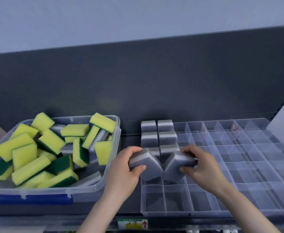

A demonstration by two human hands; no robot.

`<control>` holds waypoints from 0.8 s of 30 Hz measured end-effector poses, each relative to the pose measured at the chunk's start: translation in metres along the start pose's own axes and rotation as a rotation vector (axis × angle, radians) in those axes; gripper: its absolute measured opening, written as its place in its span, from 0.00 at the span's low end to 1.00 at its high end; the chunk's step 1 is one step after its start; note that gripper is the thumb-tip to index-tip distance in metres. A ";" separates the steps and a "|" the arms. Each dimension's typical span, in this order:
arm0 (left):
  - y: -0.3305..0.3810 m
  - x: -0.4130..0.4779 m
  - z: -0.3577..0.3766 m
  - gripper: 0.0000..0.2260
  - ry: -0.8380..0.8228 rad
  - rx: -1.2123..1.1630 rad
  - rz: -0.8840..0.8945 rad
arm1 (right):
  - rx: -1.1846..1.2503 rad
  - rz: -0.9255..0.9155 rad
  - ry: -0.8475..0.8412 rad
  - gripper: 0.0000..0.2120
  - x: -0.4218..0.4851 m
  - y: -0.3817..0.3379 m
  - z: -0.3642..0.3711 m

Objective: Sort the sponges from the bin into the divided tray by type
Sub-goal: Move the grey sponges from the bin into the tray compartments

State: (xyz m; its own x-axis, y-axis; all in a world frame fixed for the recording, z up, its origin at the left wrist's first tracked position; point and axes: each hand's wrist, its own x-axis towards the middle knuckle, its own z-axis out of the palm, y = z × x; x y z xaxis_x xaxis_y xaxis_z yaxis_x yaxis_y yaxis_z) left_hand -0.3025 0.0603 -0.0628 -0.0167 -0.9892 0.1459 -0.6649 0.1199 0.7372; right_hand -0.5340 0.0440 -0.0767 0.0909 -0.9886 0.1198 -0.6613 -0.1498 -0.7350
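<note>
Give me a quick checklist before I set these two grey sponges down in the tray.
1. Left hand grips left grey sponge: ok.
2. Right hand grips right grey sponge: ok.
3. Compartments under the held sponges free: cannot tell, hidden.
4. Placed sponges in divided tray all grey: ok.
5. Front-row compartments empty: ok.
</note>
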 end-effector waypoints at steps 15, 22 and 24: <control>0.006 0.015 0.007 0.15 -0.234 0.217 0.137 | -0.358 -0.018 -0.213 0.19 0.007 -0.021 -0.005; -0.005 0.011 0.026 0.14 -0.324 0.283 0.097 | -0.438 0.044 -0.261 0.16 0.001 -0.015 0.017; -0.009 0.009 0.030 0.13 -0.306 0.271 0.091 | -0.428 0.062 -0.251 0.16 0.001 -0.013 0.021</control>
State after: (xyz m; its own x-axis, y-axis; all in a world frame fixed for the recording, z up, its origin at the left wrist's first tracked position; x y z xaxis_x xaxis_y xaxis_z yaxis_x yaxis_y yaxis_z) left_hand -0.3190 0.0481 -0.0875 -0.2780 -0.9601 -0.0306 -0.8223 0.2214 0.5241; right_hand -0.5095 0.0449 -0.0808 0.1832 -0.9760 -0.1180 -0.9126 -0.1242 -0.3895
